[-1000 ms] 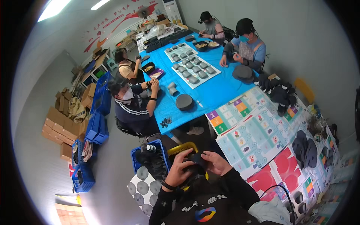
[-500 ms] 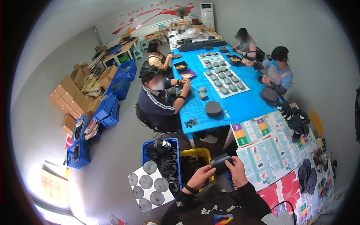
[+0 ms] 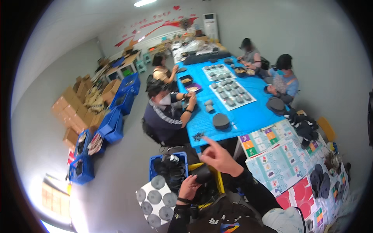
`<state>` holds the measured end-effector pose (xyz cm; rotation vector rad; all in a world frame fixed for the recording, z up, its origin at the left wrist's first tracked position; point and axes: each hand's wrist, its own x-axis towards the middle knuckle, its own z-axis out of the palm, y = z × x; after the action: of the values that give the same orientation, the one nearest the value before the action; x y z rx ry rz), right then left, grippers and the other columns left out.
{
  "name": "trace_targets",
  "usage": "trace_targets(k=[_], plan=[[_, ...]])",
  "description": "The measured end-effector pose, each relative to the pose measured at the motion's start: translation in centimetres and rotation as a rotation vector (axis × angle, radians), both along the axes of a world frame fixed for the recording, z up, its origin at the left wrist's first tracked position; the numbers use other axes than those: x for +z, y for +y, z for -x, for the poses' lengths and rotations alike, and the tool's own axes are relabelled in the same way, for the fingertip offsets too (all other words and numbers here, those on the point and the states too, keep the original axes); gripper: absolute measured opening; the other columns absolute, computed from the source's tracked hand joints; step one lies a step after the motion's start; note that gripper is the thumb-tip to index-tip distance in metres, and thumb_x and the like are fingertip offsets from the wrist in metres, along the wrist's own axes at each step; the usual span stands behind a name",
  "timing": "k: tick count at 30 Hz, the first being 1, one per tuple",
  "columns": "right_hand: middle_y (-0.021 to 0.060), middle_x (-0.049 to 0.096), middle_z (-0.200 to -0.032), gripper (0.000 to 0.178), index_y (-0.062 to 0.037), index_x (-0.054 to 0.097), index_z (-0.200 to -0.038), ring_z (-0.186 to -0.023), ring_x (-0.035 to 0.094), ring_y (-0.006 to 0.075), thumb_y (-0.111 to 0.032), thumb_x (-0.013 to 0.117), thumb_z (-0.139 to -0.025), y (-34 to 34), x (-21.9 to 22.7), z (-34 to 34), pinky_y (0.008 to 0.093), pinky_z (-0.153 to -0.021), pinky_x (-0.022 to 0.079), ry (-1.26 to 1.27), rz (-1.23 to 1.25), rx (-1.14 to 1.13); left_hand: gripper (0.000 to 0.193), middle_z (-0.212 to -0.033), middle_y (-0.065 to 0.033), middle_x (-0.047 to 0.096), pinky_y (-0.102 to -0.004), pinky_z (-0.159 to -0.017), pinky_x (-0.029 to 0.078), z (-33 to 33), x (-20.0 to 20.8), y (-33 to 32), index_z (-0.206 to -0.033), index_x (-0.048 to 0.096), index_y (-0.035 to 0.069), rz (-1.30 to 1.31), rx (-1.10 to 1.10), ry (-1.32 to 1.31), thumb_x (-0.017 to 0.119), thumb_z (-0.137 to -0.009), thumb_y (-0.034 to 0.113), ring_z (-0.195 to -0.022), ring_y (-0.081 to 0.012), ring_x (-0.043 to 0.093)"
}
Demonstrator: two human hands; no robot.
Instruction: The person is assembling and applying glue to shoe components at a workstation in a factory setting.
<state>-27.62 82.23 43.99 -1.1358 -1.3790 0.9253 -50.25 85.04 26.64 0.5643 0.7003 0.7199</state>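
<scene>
My left hand [image 3: 189, 187] grips a dark grey, smooth, curved piece [image 3: 203, 173] by its near left side, low over the yellow basket [image 3: 217, 179]. My right hand [image 3: 222, 158] is off the piece and reaches forward. Its index finger stretches out while the other fingers curl, and I see nothing held in it. Just beyond that fingertip, a little heap of small black pieces [image 3: 198, 136] lies at the near left corner of the blue-covered table [image 3: 248, 116]. A round dark grey pad-like thing [image 3: 221, 121] sits behind the heap.
A blue crate [image 3: 183, 157] of dark pieces stands beside the basket, with a white board of grey discs [image 3: 154, 197] before it. Printed sheets [image 3: 272, 165] cover the surface on my right. One person [image 3: 165, 112] sits at the table's left; others work further along both sides.
My right hand has let go of the dark piece and moved forward and left toward the black heap. My left hand has moved slightly left, still holding the piece.
</scene>
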Motion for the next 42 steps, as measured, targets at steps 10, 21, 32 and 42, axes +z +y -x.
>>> trace_targets(k=[10,21,32,42], plan=[[0.0211,0.036,-0.158,0.092,-0.0015,0.006,-0.162,-0.143,0.043,0.0294,-0.035,0.065,-0.100,2.2,5.8,-0.3,0.0409,-0.113,0.040,0.565,0.040,0.738,0.017,-0.109,-0.0100,0.071,-0.0400,-0.088,0.055,4.1,-0.6,-0.1,-0.113,0.061,0.007,-0.006,0.143,0.005,0.063,-0.099,0.016,-0.101,-0.0249,0.070],[0.0058,0.065,-0.074,0.077,-0.0003,0.019,-0.160,-0.061,0.059,0.0099,-0.024,0.063,-0.102,0.6,2.9,-2.7,0.0233,-0.055,0.045,0.106,0.208,0.116,0.024,-0.120,-0.0094,0.070,-0.0390,-0.089,0.054,9.2,0.4,1.6,-0.120,0.060,0.008,-0.078,0.205,-0.027,0.064,-0.100,0.020,-0.108,-0.0223,0.068],[0.0087,0.071,-0.102,0.040,-0.0008,0.066,-0.119,-0.092,0.066,0.0126,-0.031,0.075,-0.094,-5.4,-8.9,1.1,0.0291,-0.083,0.053,-0.028,0.138,0.025,0.035,-0.127,-0.0112,0.066,-0.0392,-0.100,0.054,2.7,5.8,-0.6,-0.133,0.055,0.002,-0.276,0.062,0.006,0.062,-0.099,0.004,-0.115,-0.0226,0.066],[0.0071,0.063,-0.074,0.031,0.0001,0.069,-0.099,-0.068,0.053,0.0100,-0.030,0.073,-0.095,-8.2,-10.2,-0.4,0.0302,-0.065,0.045,-0.057,0.267,0.047,0.046,-0.126,-0.0048,0.066,-0.0318,-0.103,0.046,1.5,5.5,-2.2,-0.134,0.059,0.000,-0.254,-0.355,0.176,0.073,-0.091,0.003,-0.114,-0.0157,0.062]])
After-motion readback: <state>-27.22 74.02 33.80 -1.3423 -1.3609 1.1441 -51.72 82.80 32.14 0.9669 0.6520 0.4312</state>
